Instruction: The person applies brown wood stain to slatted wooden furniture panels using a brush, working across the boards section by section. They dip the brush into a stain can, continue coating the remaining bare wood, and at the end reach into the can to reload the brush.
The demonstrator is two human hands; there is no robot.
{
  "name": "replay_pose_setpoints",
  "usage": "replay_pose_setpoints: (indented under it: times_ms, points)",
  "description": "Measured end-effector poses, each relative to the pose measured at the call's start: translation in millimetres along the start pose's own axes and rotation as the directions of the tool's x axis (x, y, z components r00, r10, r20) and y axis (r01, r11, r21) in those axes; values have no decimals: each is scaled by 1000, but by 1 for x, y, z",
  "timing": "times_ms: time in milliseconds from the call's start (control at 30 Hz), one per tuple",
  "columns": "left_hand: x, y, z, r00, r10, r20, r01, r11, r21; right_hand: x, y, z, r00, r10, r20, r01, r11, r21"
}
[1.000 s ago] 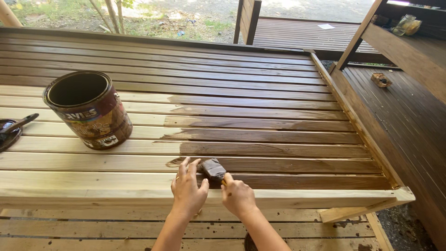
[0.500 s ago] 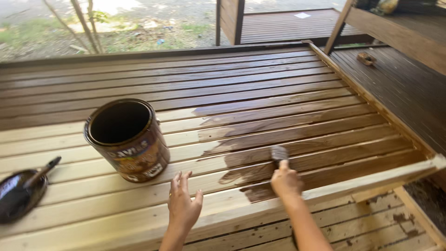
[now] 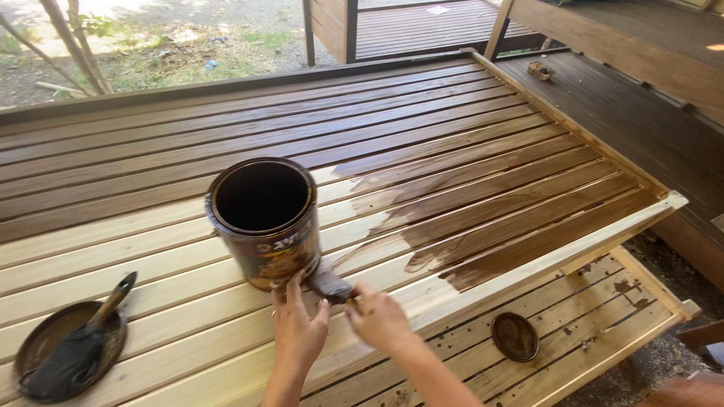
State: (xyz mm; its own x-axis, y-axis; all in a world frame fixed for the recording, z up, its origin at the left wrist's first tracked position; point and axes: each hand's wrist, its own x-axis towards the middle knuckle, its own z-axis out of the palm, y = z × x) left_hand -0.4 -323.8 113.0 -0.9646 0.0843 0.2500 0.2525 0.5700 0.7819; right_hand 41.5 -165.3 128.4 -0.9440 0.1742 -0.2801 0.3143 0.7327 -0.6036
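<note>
Right hand point(image 3: 381, 320) grips bristly brush point(image 3: 330, 286) (stain-dark) beside round can point(image 3: 264, 222)

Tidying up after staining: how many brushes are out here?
2, unless more are hidden. One brush is in the right hand beside the can; another rests on the round lid at left.

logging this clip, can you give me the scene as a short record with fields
setting: outdoor slatted wood panel, partly stained dark, near part bare
left hand: left hand flat on the bare slats, fingertips at the base of the stain can
right hand: right hand grips a paintbrush beside the can
can: open, upright, dark inside
left side: second brush lying on a round lid
below: another round lid on a lower panel
</note>
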Motion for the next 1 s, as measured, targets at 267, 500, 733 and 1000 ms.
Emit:
replay_pose_setpoints:
  times_ms: [267, 500, 733, 1000]
  points:
    - [46, -35, -54, 991, -121, -56, 117, 990, -79, 13, -5, -47, 891, 156, -425, -75, 977, 201]
    - [94, -32, -76, 974, -226, -16, 222, 968, -120, 32, -41, -59, 873, 337, -353, -68, 800, 596]
    - [114, -25, -82, 983, -38, -181, -8, 969, -246, 65, -45, -70, 903, 210, -374, 177, 612, 771]
    - [127, -45, -76, 982, -177, 69, 190, 936, -297, 142, -79, -44, 940, 248, -234, 107, 438, 893]
